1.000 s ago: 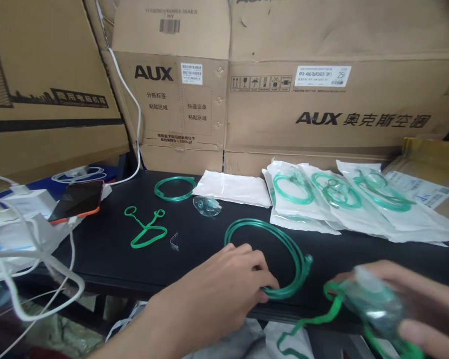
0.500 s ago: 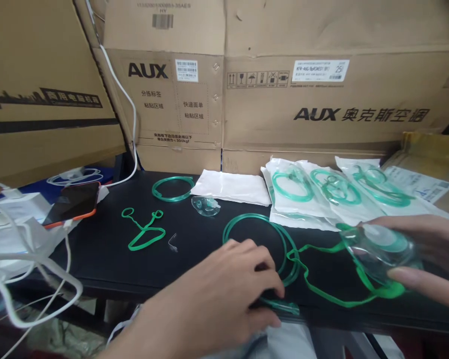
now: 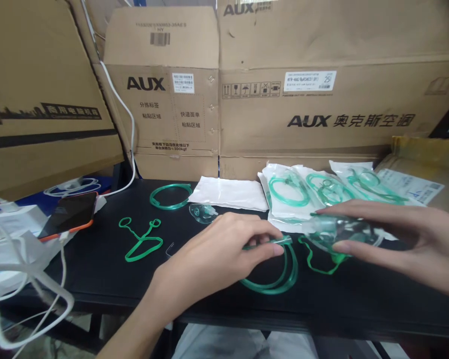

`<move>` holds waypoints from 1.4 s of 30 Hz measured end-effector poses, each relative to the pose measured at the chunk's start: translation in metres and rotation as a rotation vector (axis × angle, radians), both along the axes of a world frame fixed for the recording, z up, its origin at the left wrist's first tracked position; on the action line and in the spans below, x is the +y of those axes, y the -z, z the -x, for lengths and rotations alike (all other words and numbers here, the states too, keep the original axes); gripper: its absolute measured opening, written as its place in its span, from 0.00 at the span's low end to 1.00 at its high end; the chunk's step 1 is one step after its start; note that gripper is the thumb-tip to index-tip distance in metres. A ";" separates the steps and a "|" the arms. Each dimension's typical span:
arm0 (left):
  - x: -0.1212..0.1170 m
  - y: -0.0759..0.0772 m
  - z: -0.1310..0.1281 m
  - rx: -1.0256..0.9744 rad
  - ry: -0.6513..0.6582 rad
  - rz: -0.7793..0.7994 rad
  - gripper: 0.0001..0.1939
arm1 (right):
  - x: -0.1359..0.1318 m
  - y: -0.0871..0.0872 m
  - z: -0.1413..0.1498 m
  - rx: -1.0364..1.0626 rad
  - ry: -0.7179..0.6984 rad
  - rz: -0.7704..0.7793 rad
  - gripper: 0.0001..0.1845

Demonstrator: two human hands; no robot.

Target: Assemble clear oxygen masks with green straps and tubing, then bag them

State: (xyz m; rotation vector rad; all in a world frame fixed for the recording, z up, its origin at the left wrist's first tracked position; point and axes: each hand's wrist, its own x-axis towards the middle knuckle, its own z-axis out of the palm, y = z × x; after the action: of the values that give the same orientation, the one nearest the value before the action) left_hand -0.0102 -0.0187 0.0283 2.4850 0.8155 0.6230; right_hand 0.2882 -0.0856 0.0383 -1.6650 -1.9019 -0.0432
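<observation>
My left hand (image 3: 224,254) pinches the end of a coiled green tube (image 3: 280,276) that lies on the black table (image 3: 97,269), lifting that end toward the right. My right hand (image 3: 400,239) grips a clear green oxygen mask (image 3: 331,232) with a green strap (image 3: 314,262) hanging from it, just above the table. The tube's end sits close to the mask. A second small mask piece (image 3: 202,212), a smaller green tube coil (image 3: 171,196) and a loose green strap (image 3: 140,239) lie further left.
Several sealed packets of masks (image 3: 295,187) lie at the back right, next to a flat white packet (image 3: 230,193). A phone (image 3: 69,214) and white cables (image 3: 30,279) sit at the left. AUX cardboard boxes (image 3: 284,109) wall off the back.
My right hand brought the mask up from the front edge to the middle of the table. My left hand picked up the tube's end and raised it toward the mask.
</observation>
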 end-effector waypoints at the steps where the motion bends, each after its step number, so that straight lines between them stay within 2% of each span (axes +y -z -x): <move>1: 0.003 0.000 0.001 -0.025 -0.005 0.004 0.10 | 0.002 0.001 0.005 -0.001 -0.047 0.059 0.24; 3: 0.007 0.003 0.004 -0.069 -0.001 0.023 0.09 | 0.005 0.002 0.013 0.012 -0.137 0.150 0.26; 6: 0.011 0.008 0.006 -0.121 0.011 0.048 0.08 | 0.011 0.005 0.022 0.036 -0.175 0.175 0.28; 13: 0.018 0.012 0.006 -0.211 0.041 0.142 0.07 | 0.014 0.017 0.021 0.075 -0.126 0.187 0.27; 21: 0.021 0.015 0.008 -0.227 0.060 0.213 0.07 | 0.009 0.020 0.021 0.116 -0.070 0.244 0.31; 25: 0.021 0.018 0.008 -0.194 0.009 0.144 0.07 | 0.011 0.022 0.020 0.063 -0.104 0.275 0.27; 28: 0.020 0.020 0.007 -0.128 -0.012 0.066 0.06 | 0.011 0.026 0.020 0.013 -0.138 0.245 0.31; 31: 0.019 0.021 0.006 -0.094 0.010 0.012 0.06 | 0.012 0.026 0.023 -0.013 -0.107 0.266 0.33; 35: 0.019 0.023 0.004 -0.083 0.006 0.019 0.06 | 0.014 0.018 0.033 0.025 -0.107 0.374 0.29; 42: 0.020 0.023 0.002 -0.103 0.012 0.046 0.09 | 0.021 0.014 0.043 0.057 -0.112 0.385 0.28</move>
State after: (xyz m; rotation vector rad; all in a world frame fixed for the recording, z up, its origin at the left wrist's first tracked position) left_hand -0.0120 0.0014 0.0054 2.3932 0.7668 0.7142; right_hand 0.2451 -0.0645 0.0246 -1.7730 -2.0503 0.4360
